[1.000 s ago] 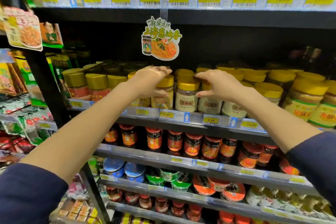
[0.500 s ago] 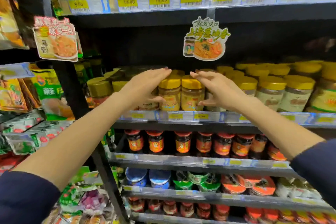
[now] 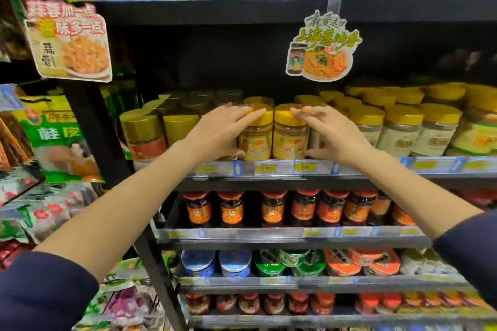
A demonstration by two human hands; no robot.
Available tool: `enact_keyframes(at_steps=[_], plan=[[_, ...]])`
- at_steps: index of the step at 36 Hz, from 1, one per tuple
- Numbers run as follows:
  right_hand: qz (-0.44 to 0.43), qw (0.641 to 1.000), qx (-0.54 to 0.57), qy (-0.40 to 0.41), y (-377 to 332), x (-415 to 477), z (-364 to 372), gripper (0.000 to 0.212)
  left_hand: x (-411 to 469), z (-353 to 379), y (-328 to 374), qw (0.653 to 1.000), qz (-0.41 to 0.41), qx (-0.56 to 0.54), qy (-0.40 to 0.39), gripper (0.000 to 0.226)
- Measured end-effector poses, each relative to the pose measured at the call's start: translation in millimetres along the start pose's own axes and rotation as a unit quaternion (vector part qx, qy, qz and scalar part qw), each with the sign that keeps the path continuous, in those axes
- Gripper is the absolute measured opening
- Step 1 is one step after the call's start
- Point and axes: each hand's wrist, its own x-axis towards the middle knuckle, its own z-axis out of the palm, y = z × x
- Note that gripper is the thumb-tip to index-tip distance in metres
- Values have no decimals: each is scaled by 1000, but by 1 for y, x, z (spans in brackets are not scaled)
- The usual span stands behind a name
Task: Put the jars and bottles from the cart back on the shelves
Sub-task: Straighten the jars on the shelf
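Two yellow-lid jars stand side by side at the front edge of the shelf (image 3: 376, 170), touching each other. The left jar (image 3: 255, 142) is at 9 o'clock from the right jar (image 3: 289, 140).

The left hand (image 3: 223, 131) comes in from 7 o'clock. Its fingers (image 3: 242, 113) are straight and close together, and they lie flat on the left jar's lid. Its thumb is low, near the bottom of that jar.

The right hand (image 3: 336, 137) comes in from 5 o'clock. Its fingers (image 3: 304, 113) are straight too, a little spread, with the tips on the right jar's lid. Its thumb is down by the jar's bottom.

At 9 o'clock from the left hand stand gold-lid jars (image 3: 142, 134). At 3 o'clock from the right hand stand pale jars (image 3: 398, 131) with yellow lids. At 6 o'clock, one shelf down, is a row of red-lid jars (image 3: 273, 208). At 12 o'clock from the right hand hangs a noodle sign (image 3: 322, 48).
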Motion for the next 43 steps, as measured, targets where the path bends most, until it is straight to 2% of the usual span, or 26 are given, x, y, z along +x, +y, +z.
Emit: enact_keyframes(at_steps=[6, 17, 25, 34, 43], plan=[[5, 999, 13, 32, 1, -2, 7, 98, 0, 6, 4, 999, -14, 1, 51, 101], [-31, 998, -43, 40, 13, 8, 14, 94, 7, 14, 6, 997, -31, 34, 57, 101], [-33, 998, -33, 37, 17, 11, 16, 94, 6, 12, 7, 998, -45, 22, 47, 98], [-49, 998, 25, 41, 3, 20, 8, 92, -32, -18, -3, 989, -133, -33, 57, 97], [-104, 991, 62, 53, -54, 48, 9, 90, -88, -31, -30, 981, -189, -38, 17, 97]])
